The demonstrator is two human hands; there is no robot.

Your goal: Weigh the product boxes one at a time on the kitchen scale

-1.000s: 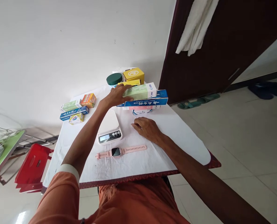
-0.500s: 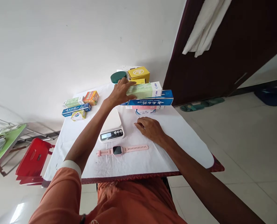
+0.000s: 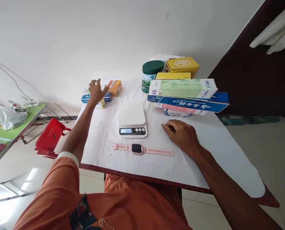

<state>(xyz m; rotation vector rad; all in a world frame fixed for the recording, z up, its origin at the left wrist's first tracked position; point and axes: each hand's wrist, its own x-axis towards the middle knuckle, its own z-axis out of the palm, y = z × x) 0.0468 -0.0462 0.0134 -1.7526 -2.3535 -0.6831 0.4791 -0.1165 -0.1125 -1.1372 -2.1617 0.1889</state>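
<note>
**At the table's far left corner, an open hand over small boxes**

At the far left corner of the table [image 3: 101, 127], the left hand [image 3: 96, 90] is stretched out with its fingers spread wide, holding nothing. It sits over a cluster of small boxes [image 3: 108, 96]. I cannot tell whether the fingertips actually touch the cardboard. A pale green box [image 3: 86, 89] shows partly behind the hand, and an orange box [image 3: 114, 87] stands just beside the fingers.

The right hand [image 3: 182, 135] lies palm down on the white cover, fingers loosely bent and empty. It is to the right of the scale [image 3: 132, 119] and near the strap end of a pink watch [image 3: 142, 149]. The scale sits mid-table with its display lit (it reads 36.3). The watch lies flat just in front of it, strap stretched out, toward the near edge.

At the far right a stack of long boxes [image 3: 182, 88] rests, a green one on a blue one on a pink one. Behind the stack stand a jar [image 3: 152, 75] with a green lid and a yellow box [image 3: 182, 65]. A red stool [image 3: 50, 139] is on the floor left of the table.
</note>
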